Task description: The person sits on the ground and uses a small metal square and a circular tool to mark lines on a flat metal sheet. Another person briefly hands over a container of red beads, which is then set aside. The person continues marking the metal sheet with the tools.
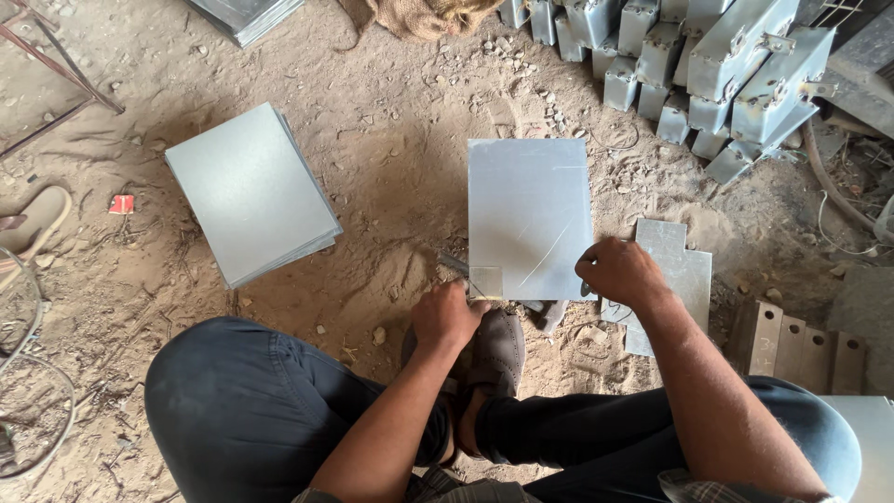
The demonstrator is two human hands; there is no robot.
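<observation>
A dusty dirt floor (391,121), strewn with pebbles and scraps, fills the workshop, and a person in dark trousers sits cross-legged on it at the near edge. At the far right lies a heap of grey metal boxes (717,65), tumbled against one another, with a bit of burlap sacking (424,14) at the far edge beside them. To the left rests a neat stack of flat metal sheets (250,191), well apart from the hands. In the middle, just ahead of the person's feet, lies a single metal sheet (529,214), flat on the ground with faint scratch lines across it. Just right of it sits a notched sheet piece (675,270), partly under the right forearm. The right hand (619,272) is curled at the single sheet's near right corner, fingers pinched together on its edge. The left hand (447,315) is closed into a fist at the near left corner, gripping a small tool whose shape I cannot make out, beside a small square offcut (485,281).
</observation>
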